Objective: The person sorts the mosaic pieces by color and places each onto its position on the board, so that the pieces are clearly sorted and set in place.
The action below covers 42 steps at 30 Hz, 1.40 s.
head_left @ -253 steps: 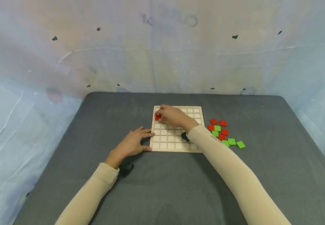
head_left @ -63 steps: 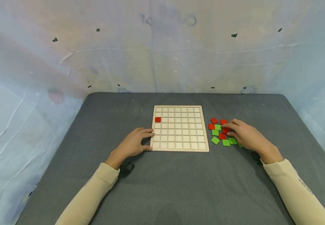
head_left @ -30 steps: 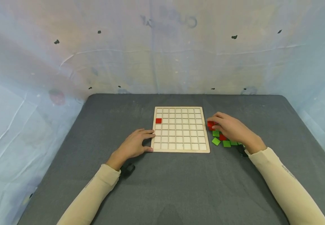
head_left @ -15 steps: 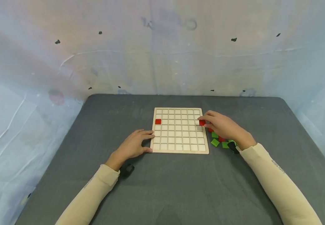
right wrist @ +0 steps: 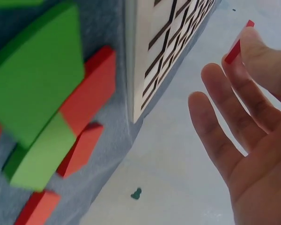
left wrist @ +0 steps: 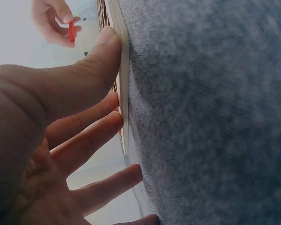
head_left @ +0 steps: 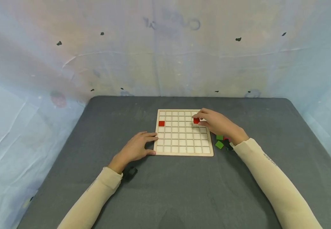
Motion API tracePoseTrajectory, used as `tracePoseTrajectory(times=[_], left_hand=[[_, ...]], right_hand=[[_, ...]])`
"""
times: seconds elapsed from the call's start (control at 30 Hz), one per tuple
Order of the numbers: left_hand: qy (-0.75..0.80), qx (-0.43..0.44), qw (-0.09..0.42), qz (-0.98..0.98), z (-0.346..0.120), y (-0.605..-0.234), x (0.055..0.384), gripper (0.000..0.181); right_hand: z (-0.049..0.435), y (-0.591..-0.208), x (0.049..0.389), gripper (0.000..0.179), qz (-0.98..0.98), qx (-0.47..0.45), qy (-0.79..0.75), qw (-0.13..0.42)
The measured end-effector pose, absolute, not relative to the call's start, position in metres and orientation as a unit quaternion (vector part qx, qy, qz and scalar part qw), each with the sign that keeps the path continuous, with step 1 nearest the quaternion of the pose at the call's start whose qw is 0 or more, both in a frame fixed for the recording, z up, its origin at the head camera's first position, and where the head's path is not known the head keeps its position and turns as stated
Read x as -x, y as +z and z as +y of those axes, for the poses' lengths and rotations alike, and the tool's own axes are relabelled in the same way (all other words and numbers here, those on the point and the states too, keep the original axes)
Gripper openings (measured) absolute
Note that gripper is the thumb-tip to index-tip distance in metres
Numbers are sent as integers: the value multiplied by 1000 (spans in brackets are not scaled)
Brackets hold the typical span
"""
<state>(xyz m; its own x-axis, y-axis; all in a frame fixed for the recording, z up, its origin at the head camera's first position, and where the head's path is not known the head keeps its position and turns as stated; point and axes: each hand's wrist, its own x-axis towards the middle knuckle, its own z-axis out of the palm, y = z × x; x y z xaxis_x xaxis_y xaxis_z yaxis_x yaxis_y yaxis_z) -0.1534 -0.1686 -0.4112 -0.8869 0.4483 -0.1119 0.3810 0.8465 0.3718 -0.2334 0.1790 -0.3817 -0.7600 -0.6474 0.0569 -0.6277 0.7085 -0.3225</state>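
Observation:
A square wooden grid board point(head_left: 182, 155) lies on the dark table. One red tile point(head_left: 161, 123) sits in a cell of its left column, in the third row from the far edge. My left hand point(head_left: 136, 146) rests at the board's left edge, its fingers spread and straight; the left wrist view shows thumb and fingertips touching the board's side point(left wrist: 124, 70). Above the far right part of the board, my right hand point(head_left: 218, 122) pinches another red tile point(head_left: 196, 121) between thumb and fingers. In the right wrist view this held tile point(right wrist: 239, 42) is tilted, clear of the board.
Right of the board lie loose green tiles point(head_left: 219, 145) and red tiles point(right wrist: 91, 89), partly hidden under my right wrist in the head view. Some of them overlap in the right wrist view. A pale cloth backdrop point(head_left: 182, 63) stands behind the table's far edge.
Earlier, the right hand set a red tile in the left column and went back to the loose tiles. It now carries another red tile leftward over the board. The left hand stays put.

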Motion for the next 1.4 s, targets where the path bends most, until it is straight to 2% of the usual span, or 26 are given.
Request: tracePoseTrajectory(times=[0.3,0.63,0.93,1.4], left_hand=[[166,-220,98,956,-167,-411,154,68],[159,-213,93,959,-171,-409,152,69],[162,-216,101,958,-169,-409,152,68],[153,-214,95,960,-175,-411,149,68]], right_hand=[[163,-385,243,37,919,352,-177,16],[140,-388,255,39,906,379,-181,46],[134,-394,256,39,902,387,-187,33],[103,-379,266,37,901,391,-187,29]])
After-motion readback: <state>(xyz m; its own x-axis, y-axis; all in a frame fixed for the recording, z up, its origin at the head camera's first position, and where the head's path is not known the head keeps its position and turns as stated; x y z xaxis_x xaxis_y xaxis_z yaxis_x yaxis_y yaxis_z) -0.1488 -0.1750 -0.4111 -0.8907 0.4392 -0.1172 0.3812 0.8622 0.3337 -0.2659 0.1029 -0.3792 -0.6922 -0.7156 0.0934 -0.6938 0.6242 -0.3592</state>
